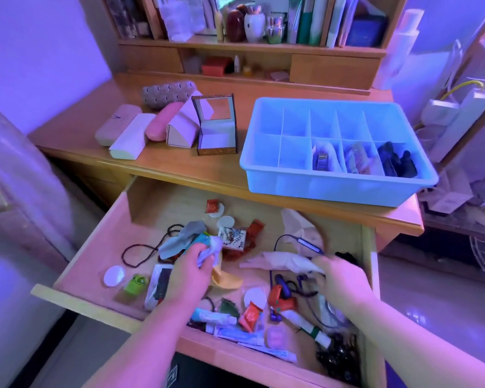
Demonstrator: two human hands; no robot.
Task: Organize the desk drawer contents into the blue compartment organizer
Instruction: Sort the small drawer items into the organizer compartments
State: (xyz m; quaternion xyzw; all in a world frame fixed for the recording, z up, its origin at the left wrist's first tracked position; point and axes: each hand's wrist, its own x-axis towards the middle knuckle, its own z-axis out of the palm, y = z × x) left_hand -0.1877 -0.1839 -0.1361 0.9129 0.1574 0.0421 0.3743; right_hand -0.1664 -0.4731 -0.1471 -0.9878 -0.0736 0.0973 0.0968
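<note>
By the drawer's (pixel 95 242) left wall lie a bead string (pixel 140 252), a white disc (pixel 114 276) and a green tag (pixel 136 283) near the front left corner. My left hand (pixel 192 268) is over the drawer's middle, fingers curled around a crumpled white wad (pixel 209 252) with a grey cloth (pixel 179 239) just behind it. A printed packet (pixel 233 238) sits just right of my fingertips; its writing is too blurred to read. My right hand (pixel 340 278) pinches a pale plastic bag (pixel 280 261) whose long axis points left across the drawer. Tubes (pixel 216 319) lie along the front edge. The organizer (pixel 331 186) stands on the desk's (pixel 179 163) right end, long side across; only its front right compartments are filled.
</note>
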